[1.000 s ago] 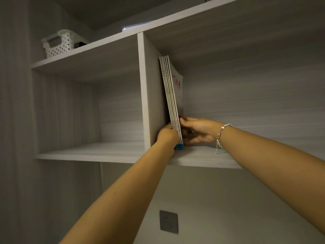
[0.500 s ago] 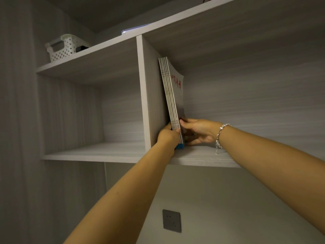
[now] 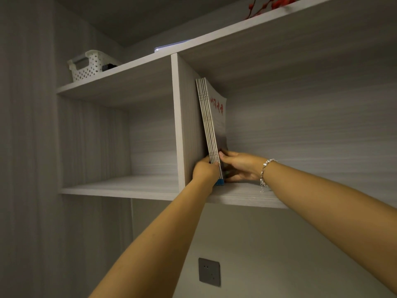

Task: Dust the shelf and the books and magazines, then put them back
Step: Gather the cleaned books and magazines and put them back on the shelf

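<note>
A thin stack of several magazines (image 3: 208,117) stands upright on the grey wooden shelf (image 3: 242,194), leaning against the vertical divider (image 3: 182,117). The outermost cover shows red characters. My left hand (image 3: 205,172) grips the lower spines from the front, fingers curled round them. My right hand (image 3: 238,166), with a beaded bracelet on the wrist, lies against the right cover near the bottom, thumb on the spine edge. The magazines' blue bottom corner rests on the shelf board.
The left compartment (image 3: 120,183) holds nothing visible. On top of the unit sit a white perforated basket (image 3: 90,64), a flat pale object (image 3: 169,47) and red berry twigs (image 3: 270,3). A dark wall socket (image 3: 209,272) is below the shelf.
The view has shifted slightly, moving the shelf right in the frame. Both hands stay on the bottom of the magazines against the divider.
</note>
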